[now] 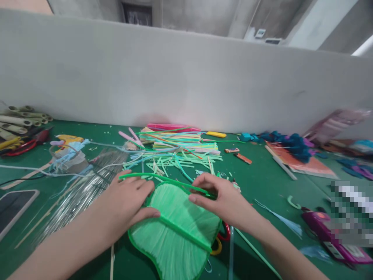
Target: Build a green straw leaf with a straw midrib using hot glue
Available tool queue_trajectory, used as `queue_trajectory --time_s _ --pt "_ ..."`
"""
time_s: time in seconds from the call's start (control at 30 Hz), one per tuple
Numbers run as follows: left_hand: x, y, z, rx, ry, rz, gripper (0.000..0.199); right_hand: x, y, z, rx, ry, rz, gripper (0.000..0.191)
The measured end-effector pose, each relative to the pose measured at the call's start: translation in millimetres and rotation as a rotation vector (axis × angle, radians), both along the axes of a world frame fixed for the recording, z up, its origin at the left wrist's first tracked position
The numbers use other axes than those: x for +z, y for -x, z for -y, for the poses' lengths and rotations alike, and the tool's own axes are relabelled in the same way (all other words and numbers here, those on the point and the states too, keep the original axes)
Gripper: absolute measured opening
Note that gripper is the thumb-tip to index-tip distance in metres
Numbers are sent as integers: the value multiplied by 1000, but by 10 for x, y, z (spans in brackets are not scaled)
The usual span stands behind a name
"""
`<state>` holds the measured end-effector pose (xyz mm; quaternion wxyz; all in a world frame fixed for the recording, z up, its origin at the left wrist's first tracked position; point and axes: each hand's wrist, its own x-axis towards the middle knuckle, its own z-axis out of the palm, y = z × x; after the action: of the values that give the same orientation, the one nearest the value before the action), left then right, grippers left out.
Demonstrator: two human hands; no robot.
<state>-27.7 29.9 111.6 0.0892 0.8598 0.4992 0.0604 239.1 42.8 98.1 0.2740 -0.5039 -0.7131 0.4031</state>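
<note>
A green leaf-shaped piece [175, 256] with a fine streaked surface, a darker green rim and a raised midrib lies below my hands. My left hand [128, 202] grips its left edge, the thumb on top by the midrib's end. Along the leaf's far edge runs a bright green pipe cleaner [169, 180], its left end over my left fingers. My right hand [220, 196] pinches the right end between thumb and fingers. Scissors with red and yellow handles [216, 247] are partly hidden under the leaf's right side.
Coloured strips [180, 146] lie in a pile ahead, before a white partition [186, 81]. Clear wires [78, 198], a glue gun [70, 138], pliers [17, 147] and a phone [16, 210] are at left. A purple device [329, 233] and blue tassel [285, 221] lie at right.
</note>
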Motion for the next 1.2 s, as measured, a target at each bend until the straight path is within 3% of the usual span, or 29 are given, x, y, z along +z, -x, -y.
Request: queue_trajectory --time_s 0.13,0.27,0.33,0.43,0.47,0.53,0.6,0.67,0.77,0.87,1.1,1.2 --pt "84 -48 -59 -144 -185 -101 40 4 -39 24 69 8 48 22" --pt "25 -39 -55 -224 -483 -38 37 -6 -126 72 25 60 -13 19" --pt "-44 -56 -34 -146 -636 97 33 -33 -170 94 -37 77 -61 21" --pt "-175 -127 -34 201 -740 449 53 -110 -213 120 -146 56 -152 24" --pt "-212 -156 -52 303 -654 595 64 -143 -216 129 -176 51 -189 25" --pt "-255 -207 -116 384 -263 821 70 -208 -206 152 -206 72 -262 24" --pt "-246 -241 -197 335 150 878 50 -257 -182 180 -197 106 -297 24" --pt "-204 -259 -260 267 360 858 35 -281 -162 211 -180 124 -299 25" --pt "-161 -266 -278 245 471 883 33 -280 -166 248 -120 129 -289 26" --pt "-210 -266 -231 271 574 927 35 -286 -201 245 -90 100 -235 30" --pt "-464 -254 -184 369 701 1017 39 -357 -286 153 -210 103 -286 36" --pt "-503 -233 -194 419 693 1053 39 -339 -360 138 -284 -27 -154 38"
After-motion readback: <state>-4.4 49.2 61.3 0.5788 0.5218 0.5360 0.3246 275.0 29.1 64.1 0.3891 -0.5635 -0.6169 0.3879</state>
